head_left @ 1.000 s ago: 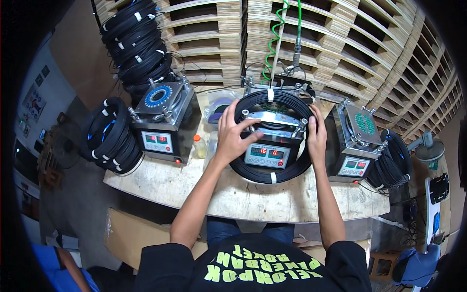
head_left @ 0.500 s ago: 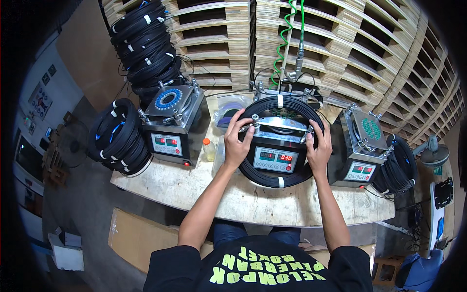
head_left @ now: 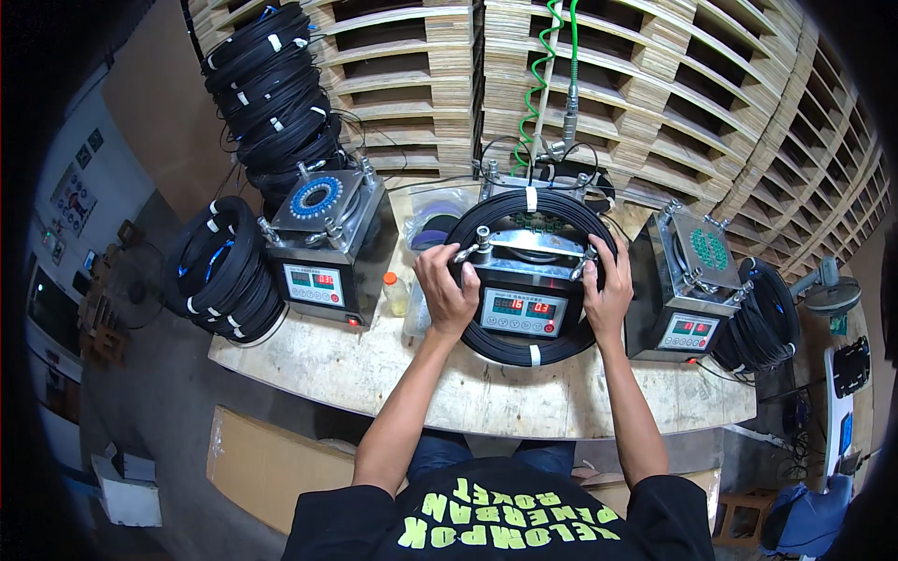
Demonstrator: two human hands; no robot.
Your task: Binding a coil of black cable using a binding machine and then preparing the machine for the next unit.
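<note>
Left hand (head_left: 450, 290): grips round black cable coil (head_left: 500, 352).
Right hand (head_left: 608, 292): grips coil's other side.
Coil: between both hands; might slip if one grip loosens.

The middle machine (head_left: 538, 271) pairs silver metal with a black body, and its pale panel (head_left: 491, 323) glows with red digits (head_left: 542, 309). Framing that panel, the coil (head_left: 500, 347) is black, broken by white bands (head_left: 532, 199). Left of the middle machine I see a blue ring (head_left: 296, 199) and a bottle (head_left: 396, 297) capped in orange; right of it, green dots (head_left: 708, 249) on silver. Behind it, a green hose (head_left: 533, 98) hangs against tan pallets (head_left: 393, 75) striped with dark gaps. In front, a black shirt (head_left: 351, 524) carries yellow-green lettering (head_left: 500, 514).
</note>
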